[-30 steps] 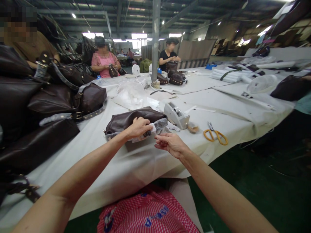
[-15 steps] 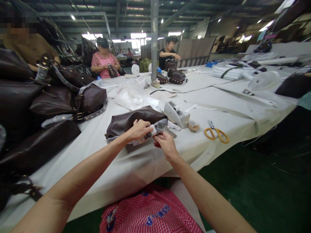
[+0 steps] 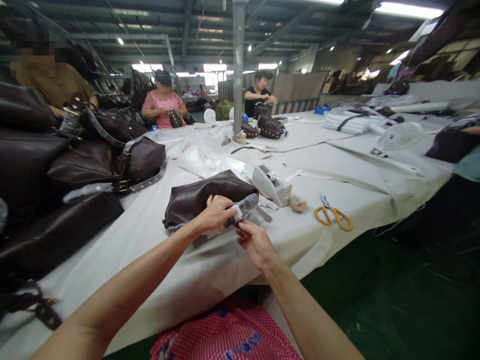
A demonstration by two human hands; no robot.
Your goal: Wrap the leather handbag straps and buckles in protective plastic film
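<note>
A dark brown leather bag [image 3: 206, 192] lies on its side on the white-covered table in front of me. Clear plastic wrap [image 3: 248, 204] covers a strap or handle along its near right edge. My left hand [image 3: 217, 212] rests over that edge, its fingers closed on the wrapped part beside a small white piece [image 3: 237, 212]. My right hand [image 3: 255, 242] is just right of it, with thumb and forefinger pinched at the end of the wrapped part. What exactly sits in that pinch is too small to make out.
A tape dispenser [image 3: 272, 185] stands behind the bag, and yellow-handled scissors [image 3: 333, 215] lie to the right. More brown bags [image 3: 82, 162] are piled at the left. A metal post [image 3: 238, 70] rises from the table [image 3: 292, 240]. Several co-workers sit or stand around it.
My right hand has shifted slightly down and left, its wrist turned so more of the palm and curled fingers show. My left hand stays on the bag. The view has tilted slightly.
</note>
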